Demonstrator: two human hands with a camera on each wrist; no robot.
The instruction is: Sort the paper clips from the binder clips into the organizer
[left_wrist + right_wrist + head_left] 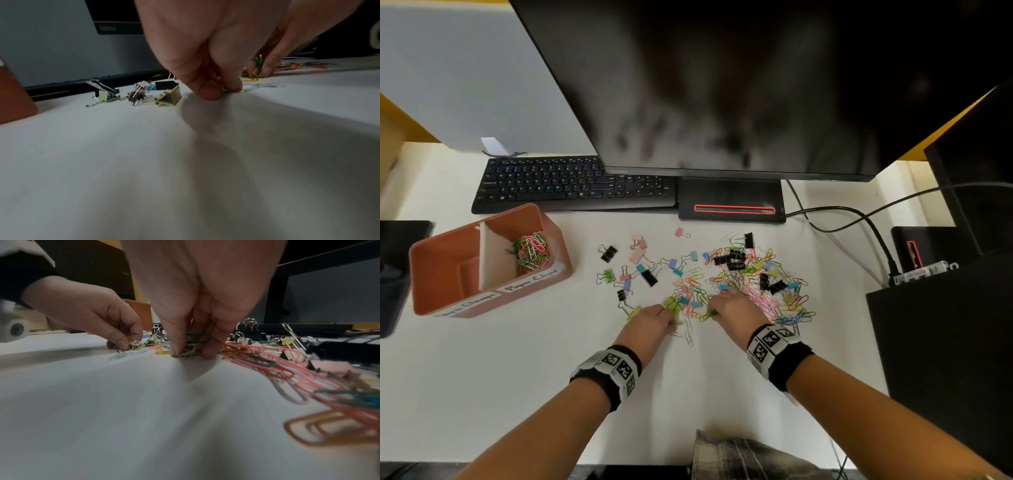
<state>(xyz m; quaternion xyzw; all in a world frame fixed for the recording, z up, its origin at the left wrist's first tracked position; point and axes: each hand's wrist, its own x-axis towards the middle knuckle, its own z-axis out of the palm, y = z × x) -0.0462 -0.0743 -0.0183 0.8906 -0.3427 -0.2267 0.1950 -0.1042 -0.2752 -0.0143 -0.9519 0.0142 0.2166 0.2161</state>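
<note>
A mixed heap of coloured paper clips (760, 291) and binder clips (647, 274) lies on the white desk. My left hand (654, 320) pinches a small bunch of white and yellow paper clips (133, 344) at the heap's near left edge, beside a yellow binder clip (167, 98). My right hand (726, 308) pinches several paper clips (190, 350), green, yellow and white, against the desk at the heap's near side. The orange organizer (431, 274) stands at the left; its right compartment, labelled for paper clips, holds a pile of paper clips (532, 251).
A black keyboard (571, 183) and the monitor stand (732, 202) lie behind the heap. Cables (859, 219) run off to the right toward a black box (941, 342). A dark object (393, 274) sits at the left edge. Bare desk lies between me and the clips.
</note>
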